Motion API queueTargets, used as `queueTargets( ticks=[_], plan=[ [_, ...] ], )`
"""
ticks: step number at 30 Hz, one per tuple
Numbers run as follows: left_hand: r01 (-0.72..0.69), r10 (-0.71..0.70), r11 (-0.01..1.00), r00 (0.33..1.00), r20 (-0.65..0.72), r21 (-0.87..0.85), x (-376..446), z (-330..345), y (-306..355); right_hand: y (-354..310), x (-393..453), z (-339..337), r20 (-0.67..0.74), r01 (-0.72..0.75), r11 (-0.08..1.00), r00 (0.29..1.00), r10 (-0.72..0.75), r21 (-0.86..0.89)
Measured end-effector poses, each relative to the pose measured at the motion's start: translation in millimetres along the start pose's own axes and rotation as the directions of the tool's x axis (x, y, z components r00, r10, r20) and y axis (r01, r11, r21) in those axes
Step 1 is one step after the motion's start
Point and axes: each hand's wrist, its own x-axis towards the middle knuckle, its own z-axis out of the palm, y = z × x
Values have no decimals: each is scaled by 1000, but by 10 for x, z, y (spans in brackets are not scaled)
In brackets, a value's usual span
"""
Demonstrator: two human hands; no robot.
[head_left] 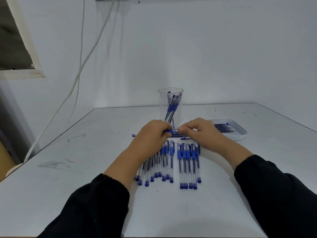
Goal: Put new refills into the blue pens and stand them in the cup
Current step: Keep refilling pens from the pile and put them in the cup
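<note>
1. Left hand (151, 134) is gripping a blue pen (169, 131) with curled fingers, just before the cup (170, 104).
2. Right hand (199, 130) is pinching its metal tip; the contact is too small to make out.
3. The left forearm is hiding part of the pens in the row (169, 162); refills are lying in the tray (241, 133).

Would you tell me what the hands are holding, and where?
The left hand holds a pen by its blue grip; the right hand pinches its tip end.
</note>
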Motion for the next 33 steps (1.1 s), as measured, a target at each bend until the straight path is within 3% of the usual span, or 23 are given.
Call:
queueTargets(
  ticks=[9, 15, 22, 33],
  plan=[
    [-15, 16, 994, 1000, -12, 111, 15, 23, -21, -70, -38, -23, -49, 4, 996, 999, 1, 91],
    [-7, 11, 996, 999, -40, 93, 14, 15, -26, -56, -16, -12, 31, -90, 992, 996, 88, 87],
    [-7, 12, 994, 999, -50, 108, 9, 13, -18, -49, -35, -20, 27, -79, 932, 997, 74, 353],
    [-3, 8, 995, 999, -45, 104, -4, 12, 6, -77, -50, -28, 55, -110, 895, 994, 95, 433]
  ],
)
